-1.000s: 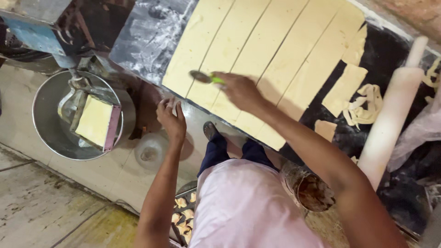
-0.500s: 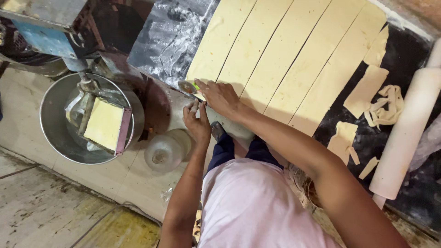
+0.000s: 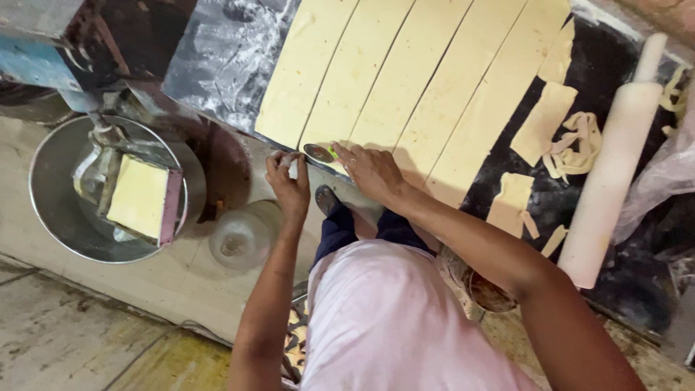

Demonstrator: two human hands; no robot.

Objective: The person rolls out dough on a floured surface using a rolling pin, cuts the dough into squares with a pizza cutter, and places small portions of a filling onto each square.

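Where dough strips (image 3: 405, 80) lie, dark floured worktop (image 3: 217, 58) (concrete floor (image 3: 65, 340) below).

I've got one view only, head-mounted, looking steeply down past my torso. It sits fairly close, facing the near edge of the bench (image 3: 217, 65) and the floor (image 3: 65, 340) below it.

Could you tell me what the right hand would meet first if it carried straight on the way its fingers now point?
The right hand points up-left at the small round cutter wheel by the near ends of the dough strips. It would likely meet the wheel first, if not already touching it.
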